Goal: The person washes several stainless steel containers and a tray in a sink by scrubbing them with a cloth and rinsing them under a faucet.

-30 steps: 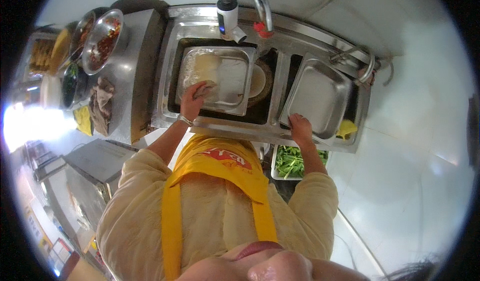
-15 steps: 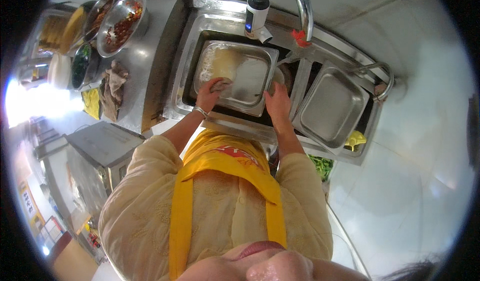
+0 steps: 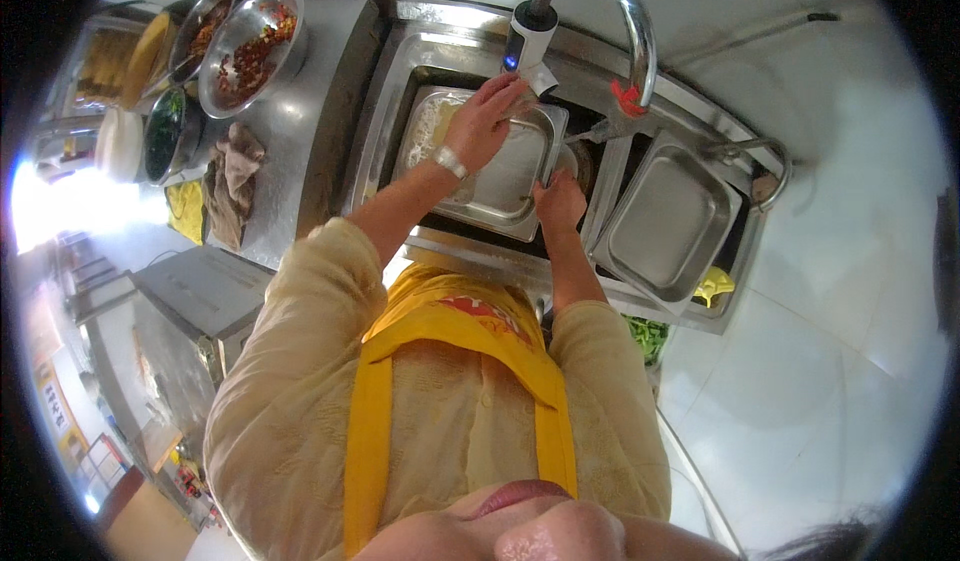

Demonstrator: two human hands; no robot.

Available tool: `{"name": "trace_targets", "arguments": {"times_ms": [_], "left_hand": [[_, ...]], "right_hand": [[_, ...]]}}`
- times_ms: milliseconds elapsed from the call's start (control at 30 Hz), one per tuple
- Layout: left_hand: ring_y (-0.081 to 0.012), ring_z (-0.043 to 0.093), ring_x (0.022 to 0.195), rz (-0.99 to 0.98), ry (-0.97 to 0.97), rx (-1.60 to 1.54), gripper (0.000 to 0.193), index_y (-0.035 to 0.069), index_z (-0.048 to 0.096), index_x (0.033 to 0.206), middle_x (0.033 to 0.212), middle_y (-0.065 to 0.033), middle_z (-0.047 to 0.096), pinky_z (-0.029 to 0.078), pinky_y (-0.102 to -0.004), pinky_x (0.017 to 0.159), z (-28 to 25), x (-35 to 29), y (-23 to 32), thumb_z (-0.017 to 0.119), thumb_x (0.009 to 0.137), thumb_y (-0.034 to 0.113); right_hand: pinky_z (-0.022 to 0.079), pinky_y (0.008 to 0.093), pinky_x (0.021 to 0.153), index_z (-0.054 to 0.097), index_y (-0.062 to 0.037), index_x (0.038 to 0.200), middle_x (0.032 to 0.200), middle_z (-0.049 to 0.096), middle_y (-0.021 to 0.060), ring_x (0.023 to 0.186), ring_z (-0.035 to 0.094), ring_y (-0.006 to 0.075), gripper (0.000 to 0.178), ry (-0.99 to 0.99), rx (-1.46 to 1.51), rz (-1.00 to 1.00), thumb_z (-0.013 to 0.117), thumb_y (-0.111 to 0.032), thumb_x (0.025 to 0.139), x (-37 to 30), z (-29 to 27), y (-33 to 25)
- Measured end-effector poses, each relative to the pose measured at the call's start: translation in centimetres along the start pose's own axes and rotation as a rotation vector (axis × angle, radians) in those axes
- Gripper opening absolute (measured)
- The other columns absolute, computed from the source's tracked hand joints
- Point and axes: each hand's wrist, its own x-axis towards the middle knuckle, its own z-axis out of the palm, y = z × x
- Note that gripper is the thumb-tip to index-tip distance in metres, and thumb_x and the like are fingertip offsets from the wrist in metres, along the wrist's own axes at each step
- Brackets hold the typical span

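Inside the left basin of the sink, I see the metal pan lying flat side down, with pale suds along its left part. I have the right hand closed on the pan's right rim. The left hand reaches across the pan with its fingers stretched to the white-bodied tap; from my view I cannot tell whether they touch it or hold anything. The tap's curved spout carries something red near its end. A second metal pan sits over the right basin, just beside a yellow cloth. Below that side I can see green leaves. Off to the left, the table bears a crumpled brown cloth, a metal bowl of chopped red food and a bowl of greens.
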Motion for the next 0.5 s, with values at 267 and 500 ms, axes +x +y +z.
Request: {"name": "trace_targets", "arguments": {"times_ms": [267,500], "left_hand": [[-0.029,0.054,0.108,0.315,-0.21,0.407,0.046,0.006,0.049,0.123,0.129,-0.0099,0.047,0.046,-0.0366,0.092,2.8,4.8,-3.4,0.052,0.077,0.0],[-0.0306,0.052,0.113,0.185,-0.285,0.32,0.049,0.011,0.047,0.127,0.13,-0.0112,0.046,0.045,-0.0392,0.092,1.6,1.2,-4.8,0.053,0.079,0.002]], "right_hand": [[0.052,0.0427,0.068,0.059,-0.0061,0.095,0.087,0.065,0.0122,0.083,0.064,0.0294,0.039,-0.153,-0.022,0.183,0.071,-0.035,0.071,0.5,-1.4,-0.8],[0.051,0.0427,0.068,0.059,-0.0049,0.09,0.085,0.065,0.0133,0.08,0.064,0.0322,0.037,-0.046,0.042,0.19,0.072,-0.031,0.068,0.1,-3.0,0.8]]}}
